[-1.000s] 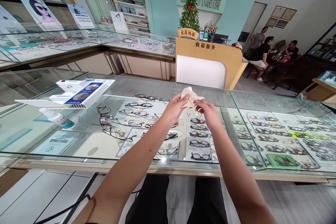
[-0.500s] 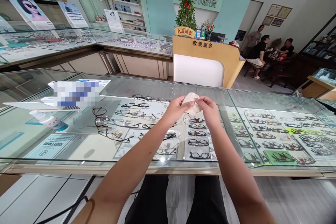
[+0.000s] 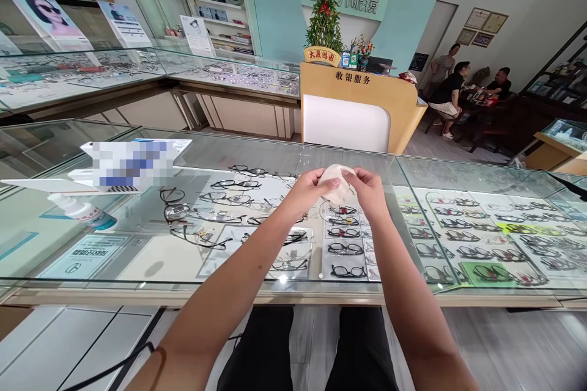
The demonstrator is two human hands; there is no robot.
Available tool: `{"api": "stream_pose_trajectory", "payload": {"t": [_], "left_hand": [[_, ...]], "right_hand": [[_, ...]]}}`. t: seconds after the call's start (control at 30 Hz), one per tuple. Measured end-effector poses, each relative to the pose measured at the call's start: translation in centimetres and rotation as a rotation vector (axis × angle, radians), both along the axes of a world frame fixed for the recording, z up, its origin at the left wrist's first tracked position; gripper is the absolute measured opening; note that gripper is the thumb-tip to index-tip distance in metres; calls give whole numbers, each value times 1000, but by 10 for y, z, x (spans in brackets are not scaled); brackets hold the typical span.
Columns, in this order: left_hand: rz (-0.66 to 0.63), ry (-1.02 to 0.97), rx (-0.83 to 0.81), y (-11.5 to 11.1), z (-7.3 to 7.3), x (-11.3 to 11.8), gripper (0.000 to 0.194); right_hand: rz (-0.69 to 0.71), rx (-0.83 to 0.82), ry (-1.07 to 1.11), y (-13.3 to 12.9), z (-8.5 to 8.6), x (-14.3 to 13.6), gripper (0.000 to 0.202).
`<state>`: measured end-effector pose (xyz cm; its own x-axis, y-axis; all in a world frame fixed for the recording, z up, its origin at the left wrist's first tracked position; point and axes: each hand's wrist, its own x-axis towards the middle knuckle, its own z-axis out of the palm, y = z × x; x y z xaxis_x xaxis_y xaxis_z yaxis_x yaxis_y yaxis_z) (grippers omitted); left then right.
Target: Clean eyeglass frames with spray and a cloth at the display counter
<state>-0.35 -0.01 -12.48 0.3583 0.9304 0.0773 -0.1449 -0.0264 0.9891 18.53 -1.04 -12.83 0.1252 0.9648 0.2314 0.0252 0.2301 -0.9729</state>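
Two hands hold one pale cloth above a glass counter point(image 3: 257, 145). The left hand point(image 3: 312, 189) is closed, its thumb pressing the cloth point(image 3: 338, 195) from one side; the right hand point(image 3: 369, 189) pinches it from the other, fingers folded in. One thin round rim point(image 3: 322, 210) shows just below the cloth. Under the hands, five pairs of glasses point(image 3: 348, 271) lie in a column. To the left stand one spray bottle point(image 3: 82, 211) and one box point(image 3: 132, 162), its front blurred. Three people point(image 3: 447, 91) are at the back, near four wall frames point(image 3: 495, 21).
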Motion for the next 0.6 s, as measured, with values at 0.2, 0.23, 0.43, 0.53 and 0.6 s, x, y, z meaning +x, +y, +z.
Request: {"api": "stream_pose_trajectory", "payload": {"t": [0.2,0.23,0.43,0.53,0.6], "left_hand": [[-127,-14,-63,3,0,-3,59],[-145,-17,-79,3,0,-4,60],[33,-139,-69,10,-7,-2,65],[155,-191,-62,16,-11,-2,63],[228,-225,-49,18,-12,-3,64]], "right_hand": [[-82,138,-70,6,-8,-1,45],[-68,117,-70,6,-8,-2,46],[-187,150,-2,2,-1,-2,42],[-67,197,-130,-6,4,-7,41],[5,212,-213,-10,5,-12,33]]}}
